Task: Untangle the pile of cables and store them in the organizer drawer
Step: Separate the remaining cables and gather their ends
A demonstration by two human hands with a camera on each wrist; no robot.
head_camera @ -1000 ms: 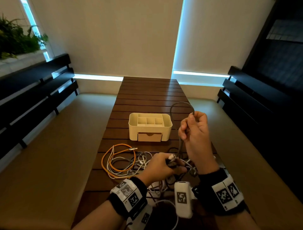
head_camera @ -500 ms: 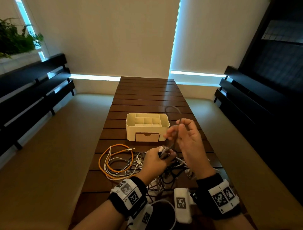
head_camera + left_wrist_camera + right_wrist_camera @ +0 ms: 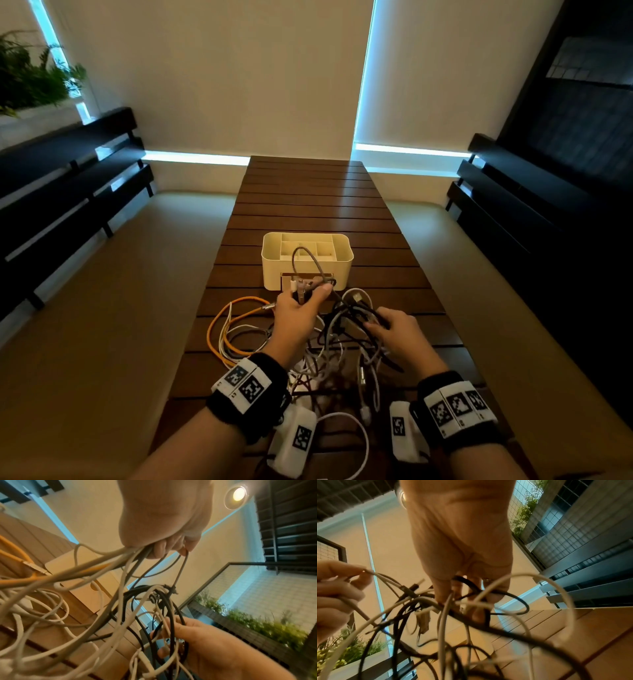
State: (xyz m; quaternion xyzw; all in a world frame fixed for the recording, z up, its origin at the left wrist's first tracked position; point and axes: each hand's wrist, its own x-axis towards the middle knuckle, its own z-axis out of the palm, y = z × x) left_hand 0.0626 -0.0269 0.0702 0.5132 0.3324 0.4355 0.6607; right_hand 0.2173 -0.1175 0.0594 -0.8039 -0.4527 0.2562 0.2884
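Note:
A tangle of white, grey and black cables (image 3: 337, 346) lies on the wooden table (image 3: 308, 205) in front of me, with an orange cable (image 3: 219, 329) looped at its left. My left hand (image 3: 301, 301) grips a bunch of cable ends, and a grey cable loop (image 3: 305, 260) arcs up from it over the organizer. In the left wrist view the left hand (image 3: 164, 547) holds several strands. My right hand (image 3: 383, 325) grips black cables (image 3: 489, 592) at the right of the pile. The cream organizer (image 3: 306, 270) stands just beyond; its drawer front is mostly hidden by the left hand.
Beige bench cushions (image 3: 102, 308) flank the table on both sides, with dark slatted backrests (image 3: 68, 178) behind them. The far half of the table holds nothing. A planter with green leaves (image 3: 30, 78) sits at the upper left.
My right hand has let go of the raised grey cable and dropped to the pile's right side. My left hand has moved forward and up with the cable ends toward the organizer.

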